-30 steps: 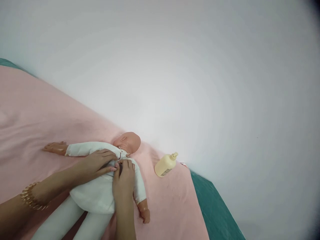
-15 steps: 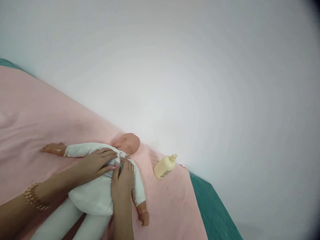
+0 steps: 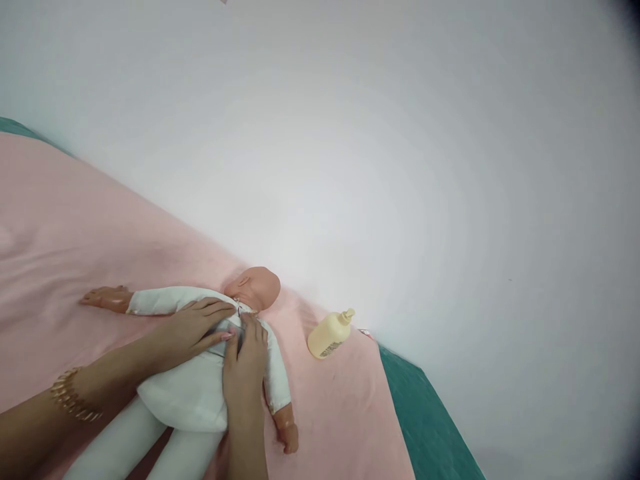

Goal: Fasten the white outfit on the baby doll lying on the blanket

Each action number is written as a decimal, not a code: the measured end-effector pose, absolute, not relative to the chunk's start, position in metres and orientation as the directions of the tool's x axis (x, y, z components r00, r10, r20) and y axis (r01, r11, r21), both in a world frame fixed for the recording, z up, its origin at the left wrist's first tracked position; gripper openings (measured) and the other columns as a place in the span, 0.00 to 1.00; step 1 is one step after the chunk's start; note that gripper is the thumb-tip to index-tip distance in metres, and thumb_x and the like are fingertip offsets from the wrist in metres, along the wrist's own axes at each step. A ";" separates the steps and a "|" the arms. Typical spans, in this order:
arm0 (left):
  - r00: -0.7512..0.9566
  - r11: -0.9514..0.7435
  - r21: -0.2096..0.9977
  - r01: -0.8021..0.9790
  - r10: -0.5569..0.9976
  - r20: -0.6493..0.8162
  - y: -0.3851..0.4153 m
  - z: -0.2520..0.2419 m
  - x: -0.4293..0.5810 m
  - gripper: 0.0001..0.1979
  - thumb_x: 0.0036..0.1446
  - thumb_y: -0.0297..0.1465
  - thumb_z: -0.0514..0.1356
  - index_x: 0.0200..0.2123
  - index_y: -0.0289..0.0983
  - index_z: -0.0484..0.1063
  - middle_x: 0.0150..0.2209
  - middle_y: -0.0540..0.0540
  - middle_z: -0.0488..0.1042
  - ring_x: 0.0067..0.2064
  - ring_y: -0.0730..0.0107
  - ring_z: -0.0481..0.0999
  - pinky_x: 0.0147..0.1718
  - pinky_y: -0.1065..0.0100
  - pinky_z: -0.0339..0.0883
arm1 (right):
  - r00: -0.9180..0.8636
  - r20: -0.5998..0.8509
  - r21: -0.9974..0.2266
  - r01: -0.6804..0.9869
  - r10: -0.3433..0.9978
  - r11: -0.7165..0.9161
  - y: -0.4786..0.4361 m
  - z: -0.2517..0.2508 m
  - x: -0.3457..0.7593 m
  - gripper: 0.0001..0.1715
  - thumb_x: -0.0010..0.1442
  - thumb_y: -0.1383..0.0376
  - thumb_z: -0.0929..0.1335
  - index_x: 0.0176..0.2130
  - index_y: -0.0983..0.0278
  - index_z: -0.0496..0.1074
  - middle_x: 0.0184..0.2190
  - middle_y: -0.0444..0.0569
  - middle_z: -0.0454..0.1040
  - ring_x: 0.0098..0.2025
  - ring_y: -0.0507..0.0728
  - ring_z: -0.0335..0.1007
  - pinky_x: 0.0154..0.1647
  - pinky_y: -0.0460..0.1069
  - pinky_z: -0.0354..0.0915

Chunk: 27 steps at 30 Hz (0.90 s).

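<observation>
The pale plastic baby doll in a white cloth suit (image 3: 200,393) lies on its back on the pink towel (image 3: 75,233), its long axis running from the legs at the lower left up to the bare head at the upper right, arms spread to either side. The meeting point of both hands is the front of the suit high on the chest, just below the chin. The left hand (image 3: 193,328) lies across the chest from the left, fingers flat and nearly straight, pressing the cloth down. The right hand (image 3: 246,360) comes up along the doll's body, fingers curled, their tips pinching at the suit's front opening beside the left fingertips. Both hands are equally close to that spot. A cream plastic bottle (image 3: 331,333) lies on its side to the right of the head, well apart from either hand.
</observation>
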<state>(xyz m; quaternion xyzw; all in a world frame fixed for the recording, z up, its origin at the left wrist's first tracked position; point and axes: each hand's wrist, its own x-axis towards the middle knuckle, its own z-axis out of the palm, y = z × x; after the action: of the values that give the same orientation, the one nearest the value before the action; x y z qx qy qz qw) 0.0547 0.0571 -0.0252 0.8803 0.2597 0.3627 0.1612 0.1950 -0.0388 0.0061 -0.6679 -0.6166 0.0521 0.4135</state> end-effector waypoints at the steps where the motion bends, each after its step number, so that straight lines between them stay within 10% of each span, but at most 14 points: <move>1: 0.605 -0.811 0.470 0.347 0.577 0.549 0.057 -0.025 0.055 0.34 0.71 0.56 0.41 0.59 0.38 0.70 0.57 0.45 0.73 0.59 0.58 0.66 0.58 0.60 0.57 | 0.228 0.431 -0.607 0.789 0.873 0.094 -0.038 0.005 0.196 0.21 0.69 0.68 0.61 0.58 0.71 0.71 0.56 0.59 0.73 0.59 0.65 0.65 0.62 0.61 0.60; 21: 0.644 -0.879 0.355 0.317 0.475 0.600 0.054 -0.010 0.048 0.23 0.72 0.47 0.52 0.59 0.39 0.69 0.56 0.45 0.73 0.57 0.56 0.68 0.56 0.61 0.57 | 0.212 0.366 -0.600 0.798 0.906 0.056 -0.051 0.034 0.196 0.23 0.68 0.71 0.62 0.60 0.68 0.70 0.60 0.57 0.70 0.63 0.63 0.62 0.64 0.61 0.60; 27: 0.825 -0.801 0.560 0.212 0.454 0.337 0.020 0.051 0.025 0.17 0.71 0.40 0.51 0.38 0.42 0.77 0.38 0.50 0.77 0.41 0.62 0.75 0.43 0.66 0.62 | 0.161 0.206 -0.570 0.821 0.965 -0.015 -0.091 0.089 0.182 0.16 0.69 0.70 0.62 0.36 0.61 0.77 0.38 0.47 0.77 0.43 0.59 0.73 0.44 0.52 0.67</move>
<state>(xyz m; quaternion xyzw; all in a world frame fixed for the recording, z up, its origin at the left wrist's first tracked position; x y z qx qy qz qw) 0.0248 0.0199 0.0508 0.9195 0.1812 0.2343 0.2585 0.1819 -0.0906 0.0895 -0.7019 -0.6363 0.1218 0.2959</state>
